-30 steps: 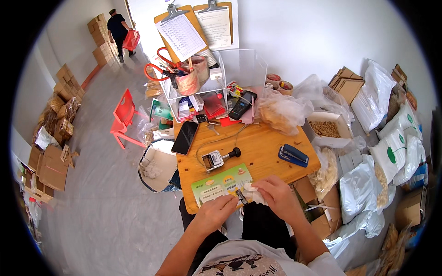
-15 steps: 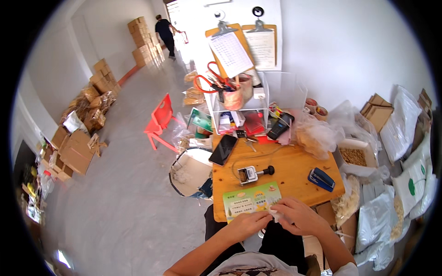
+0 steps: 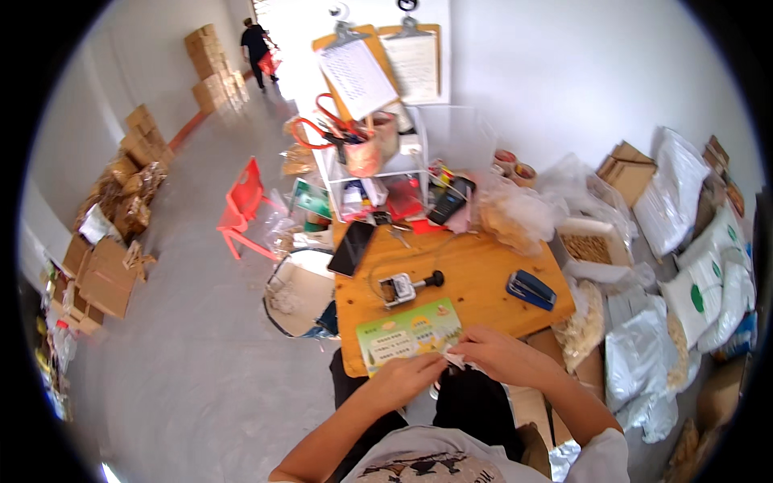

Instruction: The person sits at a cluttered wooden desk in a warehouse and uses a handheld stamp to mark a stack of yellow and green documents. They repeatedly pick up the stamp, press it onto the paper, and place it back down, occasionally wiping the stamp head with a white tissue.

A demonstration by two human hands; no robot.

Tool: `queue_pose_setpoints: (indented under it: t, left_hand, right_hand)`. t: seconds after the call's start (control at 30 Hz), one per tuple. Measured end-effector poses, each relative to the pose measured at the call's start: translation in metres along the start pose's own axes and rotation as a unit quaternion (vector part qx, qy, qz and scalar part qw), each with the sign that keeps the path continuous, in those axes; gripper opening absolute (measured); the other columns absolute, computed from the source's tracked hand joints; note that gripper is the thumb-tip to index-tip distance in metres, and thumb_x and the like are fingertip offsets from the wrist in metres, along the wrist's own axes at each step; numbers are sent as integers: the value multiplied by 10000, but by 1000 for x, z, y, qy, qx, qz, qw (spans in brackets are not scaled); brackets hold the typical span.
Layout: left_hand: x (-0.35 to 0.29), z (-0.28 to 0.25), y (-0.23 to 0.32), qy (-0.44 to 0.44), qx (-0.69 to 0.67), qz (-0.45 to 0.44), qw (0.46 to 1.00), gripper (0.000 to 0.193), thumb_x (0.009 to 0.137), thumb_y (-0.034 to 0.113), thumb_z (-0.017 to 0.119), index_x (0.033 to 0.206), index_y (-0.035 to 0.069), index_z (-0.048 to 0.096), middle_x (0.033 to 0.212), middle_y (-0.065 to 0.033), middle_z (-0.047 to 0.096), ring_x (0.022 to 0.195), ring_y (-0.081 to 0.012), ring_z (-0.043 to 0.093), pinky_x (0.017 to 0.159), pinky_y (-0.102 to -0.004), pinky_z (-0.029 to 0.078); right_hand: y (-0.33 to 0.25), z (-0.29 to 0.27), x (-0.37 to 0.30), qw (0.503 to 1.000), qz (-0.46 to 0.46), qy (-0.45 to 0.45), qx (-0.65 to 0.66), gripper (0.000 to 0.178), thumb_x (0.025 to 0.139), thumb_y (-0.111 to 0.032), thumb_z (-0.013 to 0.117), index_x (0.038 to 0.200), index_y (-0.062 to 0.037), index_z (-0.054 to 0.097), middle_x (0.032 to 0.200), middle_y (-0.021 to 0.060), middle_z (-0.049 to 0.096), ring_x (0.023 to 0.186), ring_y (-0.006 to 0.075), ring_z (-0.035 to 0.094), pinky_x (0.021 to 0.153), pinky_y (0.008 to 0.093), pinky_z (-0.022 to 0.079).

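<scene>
One wooden table (image 3: 479, 278), grey floor (image 3: 201, 354)

Two clipboards (image 3: 359, 78) hang on the pale wall (image 3: 564, 80) above a white rack (image 3: 386, 175), where orange-handled scissors (image 3: 324, 145) stand in a pot (image 3: 364, 158). A red chair (image 3: 244, 200) stands left of the table (image 3: 483, 262), near a pale bin (image 3: 310, 270). Plump white sacks (image 3: 691, 294) are at the right; far off, a person in dark clothes (image 3: 256, 47) is beside stacked cartons (image 3: 207, 56).

The grey floor (image 3: 201, 298) is bounded by white walls (image 3: 572, 72) (lit most brightly toward the far end), while a red chair (image 3: 244, 197) is placed near the wooden counter (image 3: 475, 278).
</scene>
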State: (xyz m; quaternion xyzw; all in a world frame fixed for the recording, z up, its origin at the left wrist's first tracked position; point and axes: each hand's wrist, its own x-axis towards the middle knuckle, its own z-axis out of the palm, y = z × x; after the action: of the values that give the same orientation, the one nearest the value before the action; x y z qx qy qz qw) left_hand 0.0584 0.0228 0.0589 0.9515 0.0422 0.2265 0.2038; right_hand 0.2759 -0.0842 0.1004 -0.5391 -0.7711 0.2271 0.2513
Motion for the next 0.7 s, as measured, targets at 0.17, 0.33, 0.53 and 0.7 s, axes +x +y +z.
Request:
queue_pose_setpoints:
  t: [0.17,0.33,0.53,0.7]
  left_hand:
    - [-2,0,1,35,2,-6,999,279,762,71,732,1029,48,652,1019,-72,666,810,-239,692,669,-317,579]
    - [12,2,3,61,18,10,998,296,740,71,754,1019,48,655,1025,-81,676,807,-236,694,667,-314,579]
    - [22,4,4,82,36,44,995,278,731,44,752,986,16,646,1043,-104,680,785,-231,696,641,-300,579]
    - [25,3,5,80,37,75,993,244,735,24,740,956,-4,641,1031,-130,678,770,-233,697,618,-303,580]
  right_hand:
    - [-4,-6,-9,1000,-10,4,-8,252,832,2,613,1083,-9,629,1007,155,572,1012,335,558,862,392,455]
    - [-5,-10,-11,992,77,100,-17,276,825,14,640,1099,-13,631,1011,147,590,963,334,584,823,395,477]
    - [-6,-11,-20,983,83,148,-64,294,822,17,623,1115,-19,628,994,140,591,942,331,583,823,397,476]
    - [-11,-14,-28,980,60,147,-123,319,779,-3,594,1095,-27,623,1004,134,579,973,317,567,853,391,469]
